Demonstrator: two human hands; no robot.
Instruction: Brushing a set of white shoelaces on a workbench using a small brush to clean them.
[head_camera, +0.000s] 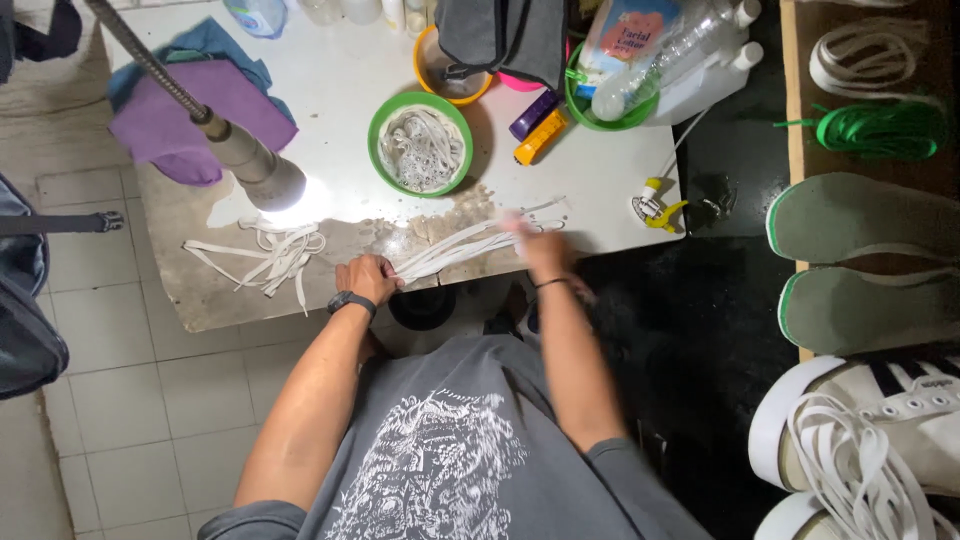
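I see left hand fingers clamped on one bundle of white laces | right hand blurred, grip unclear | two green bowls, 12 and 1 o'clock | one lamp, 10 o'clock

Pretty dim overall, only the lamp just beyond the left hand blows out a glary white patch on the table. The right hand is motion-blurred. Floor right of it sinks into black shadow.
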